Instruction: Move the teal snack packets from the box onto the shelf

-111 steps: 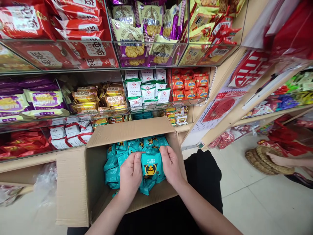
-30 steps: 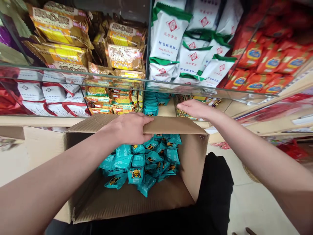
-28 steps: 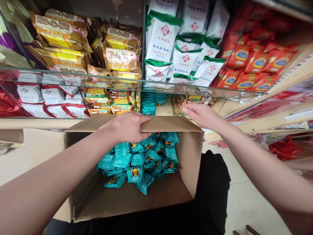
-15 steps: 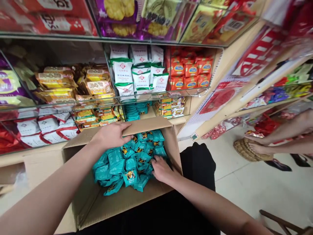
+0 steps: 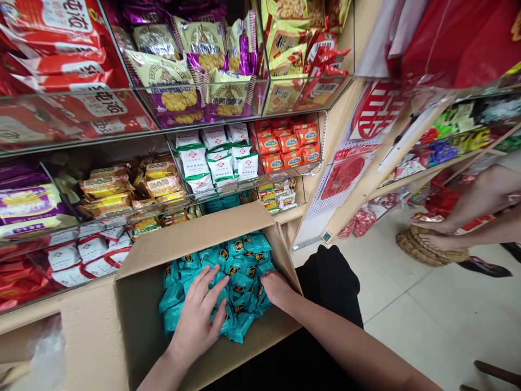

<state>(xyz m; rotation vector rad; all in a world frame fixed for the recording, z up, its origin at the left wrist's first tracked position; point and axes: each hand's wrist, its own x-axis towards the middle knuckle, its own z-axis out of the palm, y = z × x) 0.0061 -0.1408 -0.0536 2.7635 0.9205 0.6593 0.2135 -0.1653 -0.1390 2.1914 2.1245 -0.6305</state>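
Note:
An uncut cardboard box with its flap raised holds many small teal snack packets with dark round logos. My left hand lies over the packets at the left middle, fingers spread and stretched out, gripping nothing. At the right side of the pile, against the box's inner wall, my right hand has its fingers curled down among the packets. Its fingertips are hidden, so whether a packet is in them does not show.
Behind the box rise shelves with clear dividers, holding white-and-green packets, red packets and purple biscuit packs. My black-clad leg is beside the box. To the right, another person's feet rest near a woven stool.
My left hand has let go of the box flap and come down over the packets, opening its fingers. My right hand stays at the pile's right side. The view has shifted upward.

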